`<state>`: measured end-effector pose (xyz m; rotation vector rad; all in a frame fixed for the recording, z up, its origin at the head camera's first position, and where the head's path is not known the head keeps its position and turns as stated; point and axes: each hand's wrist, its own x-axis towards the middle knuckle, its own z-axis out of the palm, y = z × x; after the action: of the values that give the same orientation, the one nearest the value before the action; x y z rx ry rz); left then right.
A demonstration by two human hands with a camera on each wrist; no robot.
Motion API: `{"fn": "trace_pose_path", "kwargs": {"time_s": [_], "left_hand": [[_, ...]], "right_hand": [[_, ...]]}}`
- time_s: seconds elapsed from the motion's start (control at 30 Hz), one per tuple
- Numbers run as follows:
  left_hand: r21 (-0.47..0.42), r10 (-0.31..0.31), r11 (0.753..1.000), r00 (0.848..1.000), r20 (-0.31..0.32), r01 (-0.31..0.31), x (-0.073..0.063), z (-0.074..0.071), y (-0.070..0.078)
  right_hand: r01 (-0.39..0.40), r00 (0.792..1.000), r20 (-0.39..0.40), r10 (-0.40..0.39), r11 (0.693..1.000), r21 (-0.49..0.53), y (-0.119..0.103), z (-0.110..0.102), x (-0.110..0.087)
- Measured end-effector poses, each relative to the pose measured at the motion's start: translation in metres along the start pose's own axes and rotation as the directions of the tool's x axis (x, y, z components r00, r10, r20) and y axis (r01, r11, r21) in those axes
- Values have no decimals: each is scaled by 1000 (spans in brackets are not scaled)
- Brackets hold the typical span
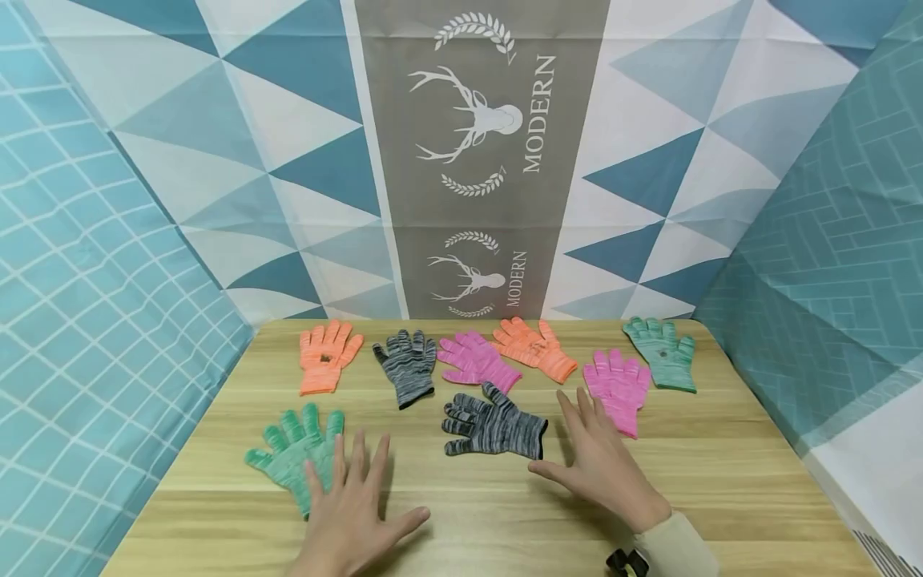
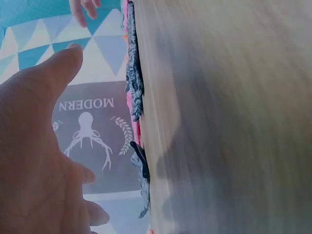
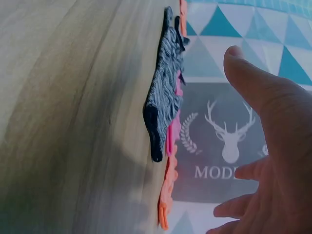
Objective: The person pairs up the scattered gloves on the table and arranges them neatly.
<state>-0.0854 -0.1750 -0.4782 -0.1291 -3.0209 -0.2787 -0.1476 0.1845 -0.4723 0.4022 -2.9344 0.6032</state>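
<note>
In the head view my left hand hovers over the table with fingers spread, overlapping the lower right of a green glove. My right hand, fingers also spread, is beside the cuff of a black-and-grey glove lying sideways in the middle. Nothing is held in either hand. Just beyond the right fingertips lies a pink glove. The right wrist view shows the black-and-grey glove edge-on, apart from my right hand. Spread fingers of my left hand show in the left wrist view.
Along the table's far edge lie an orange glove, another black-and-grey glove, a pink glove, a second orange glove and a green glove. Patterned cloth hangs behind the wooden table.
</note>
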Motion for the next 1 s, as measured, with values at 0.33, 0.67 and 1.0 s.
{"fn": "trace_pose_path", "kwargs": {"time_s": [0.33, 0.67, 1.0], "left_hand": [[-24, -36, 999, 997, 69, 38, -12, -7, -12], [-43, -82, 995, 987, 136, 88, -14, -15, -11], [-47, -140, 987, 968, 209, 152, -21, -19, -18]], "right_hand": [[57, 994, 90, -58, 998, 8, -6, 8, 15], [133, 985, 108, -135, 991, 23, -8, 22, 40], [261, 960, 102, -260, 965, 9, -20, 33, 64]]}}
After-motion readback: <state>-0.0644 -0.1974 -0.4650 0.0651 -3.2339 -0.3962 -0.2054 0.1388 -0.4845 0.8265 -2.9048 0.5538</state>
